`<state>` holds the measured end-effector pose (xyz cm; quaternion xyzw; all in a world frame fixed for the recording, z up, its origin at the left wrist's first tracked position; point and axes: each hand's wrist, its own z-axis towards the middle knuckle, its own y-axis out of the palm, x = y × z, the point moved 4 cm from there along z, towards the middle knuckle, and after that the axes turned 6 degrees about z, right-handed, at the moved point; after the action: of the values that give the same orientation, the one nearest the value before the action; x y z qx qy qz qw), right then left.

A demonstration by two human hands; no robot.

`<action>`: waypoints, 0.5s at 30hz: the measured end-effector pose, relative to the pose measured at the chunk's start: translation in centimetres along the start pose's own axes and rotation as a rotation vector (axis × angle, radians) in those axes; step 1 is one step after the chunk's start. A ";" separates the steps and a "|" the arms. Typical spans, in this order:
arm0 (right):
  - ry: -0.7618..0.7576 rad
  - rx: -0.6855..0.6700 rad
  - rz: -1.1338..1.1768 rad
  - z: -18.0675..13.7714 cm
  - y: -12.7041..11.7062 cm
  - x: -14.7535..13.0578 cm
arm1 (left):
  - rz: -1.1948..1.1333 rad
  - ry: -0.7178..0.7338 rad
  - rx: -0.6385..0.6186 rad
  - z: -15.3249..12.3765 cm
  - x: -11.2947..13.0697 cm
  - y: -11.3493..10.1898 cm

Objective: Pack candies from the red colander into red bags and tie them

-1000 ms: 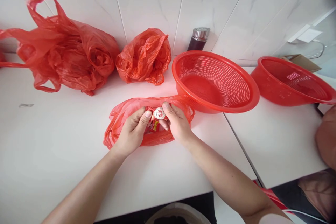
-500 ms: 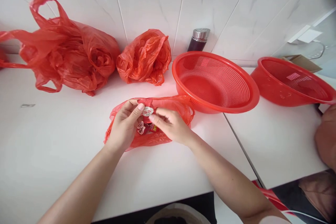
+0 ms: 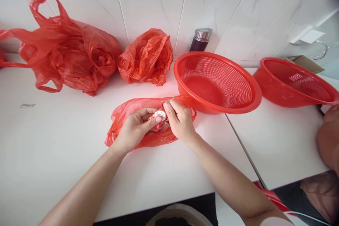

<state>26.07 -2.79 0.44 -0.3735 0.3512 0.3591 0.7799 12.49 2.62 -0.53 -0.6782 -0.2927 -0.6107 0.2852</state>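
White-labelled red packet [image 3: 160, 114] is pinched by the left hand [image 3: 132, 129] and the right hand [image 3: 181, 120] from either side, just above the open red bag [image 3: 161, 141], nearer than the red colander [image 3: 208, 90], I'd guess so both grips steady it.

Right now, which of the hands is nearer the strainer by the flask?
Right: the right hand is just front-left of the strainer; the left hand is farther left.

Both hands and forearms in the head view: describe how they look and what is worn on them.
The left hand and right hand show no gloves, rings or watches. Both forearms are bare; a pale edge, probably a sleeve, shows near the right elbow.
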 end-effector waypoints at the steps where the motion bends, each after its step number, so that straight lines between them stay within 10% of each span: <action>1: -0.012 -0.007 0.000 0.0 -0.1 0.0 | 0.008 -0.004 0.000 0.0 0.0 0.0; 15: -0.053 -0.093 -0.002 0.2 0.0 0.0 | 0.024 -0.067 -0.043 0.3 -0.8 -0.6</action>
<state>26.09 -2.64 0.49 -0.4002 0.3130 0.3837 0.7711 12.17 3.22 -1.32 -0.7078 -0.2809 -0.5902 0.2679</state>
